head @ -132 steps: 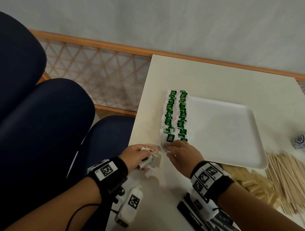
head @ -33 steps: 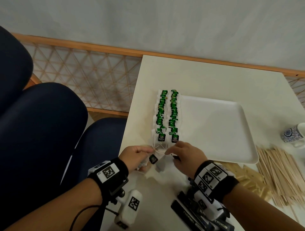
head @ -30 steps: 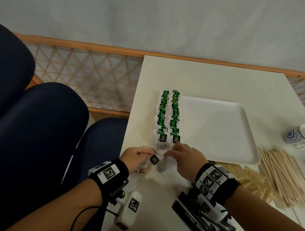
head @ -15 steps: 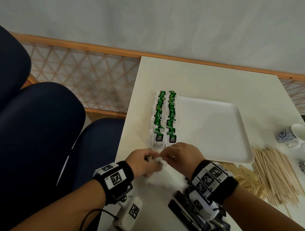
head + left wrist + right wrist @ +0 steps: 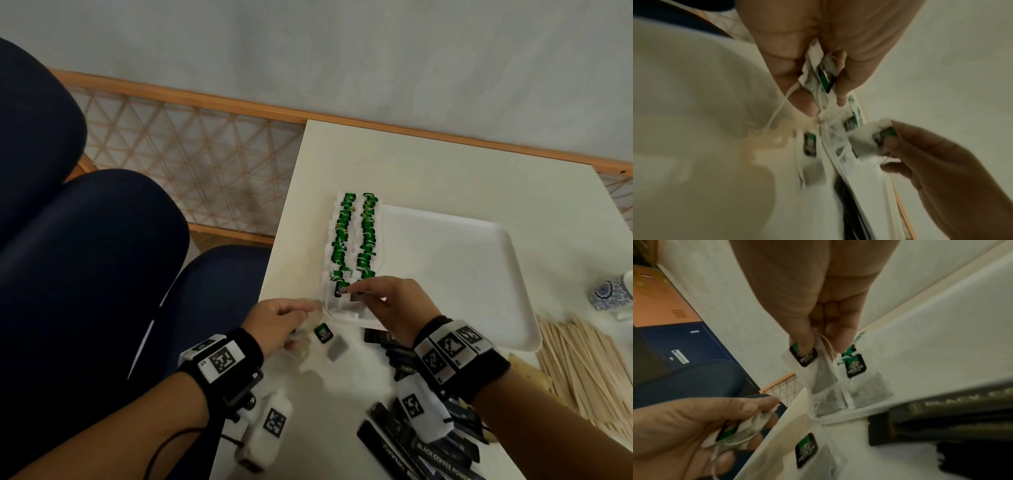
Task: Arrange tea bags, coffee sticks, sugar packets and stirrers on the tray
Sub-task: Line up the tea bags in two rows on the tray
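Note:
Two rows of green-tagged tea bags [image 5: 356, 236] lie along the left edge of the white tray [image 5: 452, 270]. At the rows' near end my right hand [image 5: 354, 292] pinches one tea bag [image 5: 803, 356] by its tag and top, and the bag hangs down. My left hand [image 5: 303, 317], just off the tray's near left corner, grips a small bunch of tea bags [image 5: 823, 76] with strings trailing. A loose tea bag [image 5: 323, 334] lies on the table between the hands.
Black coffee sticks [image 5: 416, 442] lie under my right wrist near the table's front. Wooden stirrers [image 5: 585, 373] and tan sugar packets [image 5: 529, 371] are heaped right of the tray. A patterned cup [image 5: 609, 295] stands far right. Blue chairs [image 5: 85, 257] stand left of the table.
My right hand has drawn away from the left hand and moved up to the near end of the rows with one tea bag. The left hand stays put with its bunch.

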Motion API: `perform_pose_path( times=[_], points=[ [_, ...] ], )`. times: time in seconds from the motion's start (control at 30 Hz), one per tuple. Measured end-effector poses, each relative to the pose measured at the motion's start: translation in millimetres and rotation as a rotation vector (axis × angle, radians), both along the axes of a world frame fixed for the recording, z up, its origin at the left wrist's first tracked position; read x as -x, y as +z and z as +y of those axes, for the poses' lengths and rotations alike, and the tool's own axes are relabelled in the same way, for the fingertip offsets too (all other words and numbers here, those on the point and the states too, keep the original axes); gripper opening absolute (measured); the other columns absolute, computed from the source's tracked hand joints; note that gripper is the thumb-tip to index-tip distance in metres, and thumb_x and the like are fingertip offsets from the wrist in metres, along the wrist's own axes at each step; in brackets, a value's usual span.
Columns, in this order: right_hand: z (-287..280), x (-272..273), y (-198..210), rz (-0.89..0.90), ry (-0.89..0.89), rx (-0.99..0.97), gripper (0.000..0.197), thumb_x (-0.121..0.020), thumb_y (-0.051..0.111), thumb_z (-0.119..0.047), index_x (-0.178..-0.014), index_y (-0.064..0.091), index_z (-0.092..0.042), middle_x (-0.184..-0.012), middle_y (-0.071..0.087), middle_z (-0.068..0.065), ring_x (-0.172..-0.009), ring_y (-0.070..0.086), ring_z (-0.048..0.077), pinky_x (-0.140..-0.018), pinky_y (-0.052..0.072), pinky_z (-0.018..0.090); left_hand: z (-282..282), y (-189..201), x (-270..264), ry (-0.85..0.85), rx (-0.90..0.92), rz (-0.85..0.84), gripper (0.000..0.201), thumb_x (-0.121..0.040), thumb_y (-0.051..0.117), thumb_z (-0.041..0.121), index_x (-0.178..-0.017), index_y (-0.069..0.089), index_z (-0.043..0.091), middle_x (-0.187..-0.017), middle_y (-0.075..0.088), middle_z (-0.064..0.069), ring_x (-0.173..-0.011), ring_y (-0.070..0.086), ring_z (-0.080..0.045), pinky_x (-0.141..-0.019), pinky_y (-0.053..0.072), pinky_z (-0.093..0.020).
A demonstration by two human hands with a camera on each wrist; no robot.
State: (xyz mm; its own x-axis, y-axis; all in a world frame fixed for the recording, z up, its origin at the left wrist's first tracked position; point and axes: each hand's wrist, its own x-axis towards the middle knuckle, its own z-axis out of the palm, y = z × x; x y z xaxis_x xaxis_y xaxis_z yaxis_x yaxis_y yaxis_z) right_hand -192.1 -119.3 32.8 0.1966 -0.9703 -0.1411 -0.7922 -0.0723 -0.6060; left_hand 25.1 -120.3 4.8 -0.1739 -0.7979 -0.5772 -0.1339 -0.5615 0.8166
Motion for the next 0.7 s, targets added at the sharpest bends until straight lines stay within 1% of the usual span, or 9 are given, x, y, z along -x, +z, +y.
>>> perform_pose_path(
  times=[0.07,0.13,0.2,0.3,0.43,0.5,0.57,0.63,0.7],
  points=[
    [-3.8,-1.6,-1.4,0.023,0.010,-0.019,0.027,-0.094,0.052,-0.013,-0.109,0.070,-0.027,-0.105,0.070,-0.009,-0.088,0.064,0.010,-0.078,0.044,0.015,-3.2,1.0,-13.5,0.033,0.005,-0.020,0.022,-0.092,0.056,0.005,-0.090,0.072,0.020,-0.097,0.066,-0.012,-0.075,0.058,-0.018,-0.056,0.055,-0.028],
    [-6.3,-4.8,-3.9,0.024,0.018,-0.034,0.027,-0.094,0.052,-0.013,-0.109,0.070,-0.026,-0.104,0.069,-0.010,-0.087,0.062,0.009,-0.078,0.042,0.014,-6.7,-0.9,-25.8,0.071,0.007,-0.029,0.022,-0.092,0.056,0.006,-0.090,0.072,0.020,-0.104,0.068,-0.010,-0.078,0.060,-0.017,-0.055,0.056,-0.026],
    [-8.4,-8.4,-8.7,0.038,0.032,-0.057,0.028,-0.094,0.051,-0.013,-0.111,0.069,-0.026,-0.106,0.069,-0.010,-0.091,0.062,0.009,-0.081,0.042,0.015,-8.5,-2.2,-33.7,0.097,-0.002,-0.027,0.022,-0.092,0.056,0.007,-0.090,0.073,0.020,-0.106,0.068,-0.010,-0.078,0.061,-0.017,-0.054,0.055,-0.025],
    [-11.6,-11.4,-20.2,0.081,0.048,-0.106,0.029,-0.095,0.049,-0.015,-0.114,0.067,-0.028,-0.114,0.067,-0.010,-0.102,0.061,0.012,-0.088,0.041,0.017,-9.1,-3.2,-36.0,0.096,-0.015,-0.026,0.022,-0.092,0.056,0.007,-0.089,0.073,0.021,-0.106,0.068,-0.009,-0.081,0.062,-0.019,-0.056,0.055,-0.026],
    [-14.7,-11.5,-31.9,0.100,0.035,-0.103,0.028,-0.096,0.049,-0.017,-0.114,0.067,-0.029,-0.116,0.066,-0.010,-0.105,0.060,0.013,-0.089,0.040,0.017,-6.2,-3.4,-29.9,0.056,-0.029,-0.025,0.021,-0.092,0.056,0.008,-0.091,0.072,0.021,-0.106,0.066,-0.010,-0.082,0.060,-0.020,-0.058,0.057,-0.027],
    [-13.4,-10.2,-34.3,0.077,0.011,-0.062,0.027,-0.094,0.052,-0.019,-0.114,0.066,-0.030,-0.114,0.064,-0.010,-0.103,0.059,0.013,-0.089,0.043,0.021,-4.9,-3.4,-26.2,0.036,-0.034,-0.025,0.020,-0.092,0.056,0.008,-0.090,0.072,0.020,-0.104,0.067,-0.008,-0.080,0.059,-0.018,-0.061,0.059,-0.029],
    [-9.4,-7.4,-33.6,0.046,-0.047,0.031,0.026,-0.091,0.058,-0.022,-0.114,0.064,-0.033,-0.108,0.058,-0.013,-0.096,0.056,0.010,-0.084,0.047,0.026,-4.3,-3.2,-22.4,0.019,-0.037,-0.024,0.020,-0.092,0.056,0.008,-0.089,0.072,0.020,-0.099,0.067,-0.006,-0.079,0.059,-0.016,-0.061,0.059,-0.029],
    [-3.4,-4.6,-29.0,0.042,-0.077,0.135,0.024,-0.089,0.061,-0.023,-0.111,0.064,-0.032,-0.102,0.051,-0.016,-0.090,0.052,0.007,-0.080,0.047,0.025,-4.0,-1.9,-18.6,0.009,-0.042,-0.022,0.021,-0.092,0.056,0.008,-0.087,0.072,0.020,-0.096,0.066,-0.006,-0.078,0.059,-0.016,-0.059,0.057,-0.028],
    [4.5,-4.7,-23.1,0.074,0.010,0.149,0.020,-0.089,0.060,-0.023,-0.106,0.067,-0.032,-0.098,0.052,-0.018,-0.086,0.051,0.004,-0.079,0.050,0.027,-3.8,-1.7,-15.5,0.007,-0.043,-0.025,0.021,-0.092,0.056,0.008,-0.086,0.073,0.020,-0.097,0.066,-0.005,-0.077,0.059,-0.016,-0.056,0.055,-0.027]
  ],
)
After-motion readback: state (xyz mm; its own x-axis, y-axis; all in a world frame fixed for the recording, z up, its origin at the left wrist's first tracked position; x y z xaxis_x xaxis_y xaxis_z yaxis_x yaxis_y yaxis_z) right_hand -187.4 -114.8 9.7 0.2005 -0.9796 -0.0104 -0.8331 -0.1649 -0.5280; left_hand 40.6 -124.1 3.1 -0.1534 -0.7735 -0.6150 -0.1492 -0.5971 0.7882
